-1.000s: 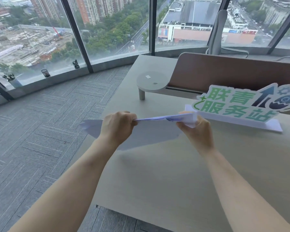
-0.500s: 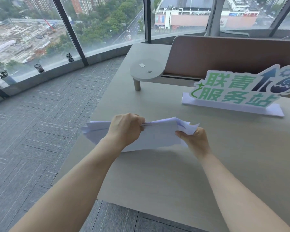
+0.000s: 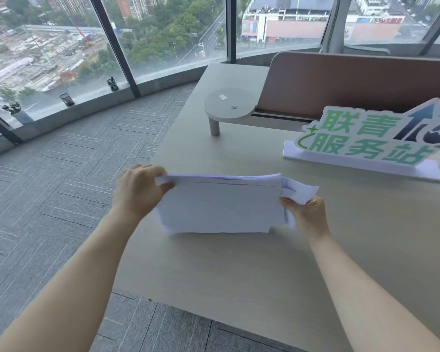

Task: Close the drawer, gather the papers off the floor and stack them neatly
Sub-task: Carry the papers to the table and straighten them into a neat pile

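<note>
Wood-grain table [image 3: 239, 275]: pale, smooth, matte laminate.
Papers [image 3: 221, 207]: thin white sheets, upright on their long bottom edge on the table, uneven edges, one corner splayed right.
Left hand [image 3: 137, 189]: clasps the stack's top-left corner.
Right hand [image 3: 306, 212]: pinches its right edge.

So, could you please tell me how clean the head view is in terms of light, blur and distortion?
Head view: soft, even daylight from the windows, no harsh glare on the desk; wide-angle bending of the window frames; the papers and both hands, left hand and right hand, look slightly soft.
</note>
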`<action>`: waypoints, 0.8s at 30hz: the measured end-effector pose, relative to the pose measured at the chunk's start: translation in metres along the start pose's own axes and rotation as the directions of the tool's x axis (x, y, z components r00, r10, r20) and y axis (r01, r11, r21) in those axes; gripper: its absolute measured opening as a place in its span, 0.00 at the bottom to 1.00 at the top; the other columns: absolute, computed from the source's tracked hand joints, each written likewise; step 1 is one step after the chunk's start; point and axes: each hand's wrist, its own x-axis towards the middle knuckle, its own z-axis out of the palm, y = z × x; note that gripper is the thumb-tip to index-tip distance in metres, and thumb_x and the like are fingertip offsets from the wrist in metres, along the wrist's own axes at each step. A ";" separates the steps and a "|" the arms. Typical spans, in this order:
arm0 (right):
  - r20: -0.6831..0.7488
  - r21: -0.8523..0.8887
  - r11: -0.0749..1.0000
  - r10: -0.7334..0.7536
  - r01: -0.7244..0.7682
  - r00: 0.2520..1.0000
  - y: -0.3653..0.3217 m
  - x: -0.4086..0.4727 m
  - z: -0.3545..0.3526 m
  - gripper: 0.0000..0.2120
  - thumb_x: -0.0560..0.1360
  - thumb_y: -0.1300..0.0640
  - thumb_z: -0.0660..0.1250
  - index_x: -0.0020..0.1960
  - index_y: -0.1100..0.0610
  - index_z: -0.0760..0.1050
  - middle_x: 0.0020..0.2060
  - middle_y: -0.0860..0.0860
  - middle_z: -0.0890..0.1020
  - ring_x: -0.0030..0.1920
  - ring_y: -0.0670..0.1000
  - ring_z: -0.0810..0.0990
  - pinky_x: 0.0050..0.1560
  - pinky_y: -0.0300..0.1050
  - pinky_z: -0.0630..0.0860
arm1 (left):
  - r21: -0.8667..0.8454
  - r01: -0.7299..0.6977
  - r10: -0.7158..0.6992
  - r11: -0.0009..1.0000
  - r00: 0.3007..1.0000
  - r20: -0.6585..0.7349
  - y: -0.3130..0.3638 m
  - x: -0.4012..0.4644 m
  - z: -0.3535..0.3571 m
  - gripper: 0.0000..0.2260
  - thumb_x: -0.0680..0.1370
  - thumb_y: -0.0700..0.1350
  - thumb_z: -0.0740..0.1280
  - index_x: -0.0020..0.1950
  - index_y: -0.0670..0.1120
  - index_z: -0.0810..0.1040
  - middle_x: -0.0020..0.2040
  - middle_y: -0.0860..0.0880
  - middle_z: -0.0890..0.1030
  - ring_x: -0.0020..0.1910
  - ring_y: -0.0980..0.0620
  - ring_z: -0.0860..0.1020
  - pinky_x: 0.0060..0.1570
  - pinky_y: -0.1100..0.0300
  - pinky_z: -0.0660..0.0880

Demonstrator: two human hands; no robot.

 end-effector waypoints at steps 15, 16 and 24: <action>-0.002 0.006 1.000 -0.012 0.012 1.000 -0.009 -0.001 -0.012 0.11 0.71 0.70 0.72 0.38 0.55 0.80 0.22 0.39 0.79 0.22 0.38 0.73 0.24 0.31 0.68 | -0.791 0.528 -0.176 0.308 0.849 0.499 -0.047 -0.032 0.072 0.44 0.60 0.43 0.79 0.73 0.42 0.65 0.64 0.42 0.79 0.63 0.45 0.78 0.65 0.47 0.71; 0.010 0.004 1.000 -0.023 0.023 1.000 -0.009 -0.001 -0.013 0.11 0.71 0.71 0.72 0.39 0.55 0.80 0.23 0.39 0.80 0.23 0.38 0.74 0.25 0.31 0.69 | -0.794 0.533 -0.151 0.292 0.845 0.513 -0.045 -0.032 0.074 0.38 0.60 0.43 0.79 0.69 0.42 0.71 0.61 0.42 0.81 0.61 0.44 0.79 0.63 0.48 0.73; 0.080 -0.030 0.994 -0.103 0.105 0.992 -0.007 0.002 -0.018 0.15 0.71 0.71 0.72 0.44 0.51 0.83 0.35 0.45 0.84 0.36 0.43 0.80 0.40 0.38 0.76 | -0.794 0.561 -0.202 0.236 0.827 0.524 -0.038 -0.031 0.093 0.30 0.55 0.45 0.79 0.57 0.45 0.81 0.52 0.47 0.86 0.52 0.49 0.83 0.54 0.51 0.76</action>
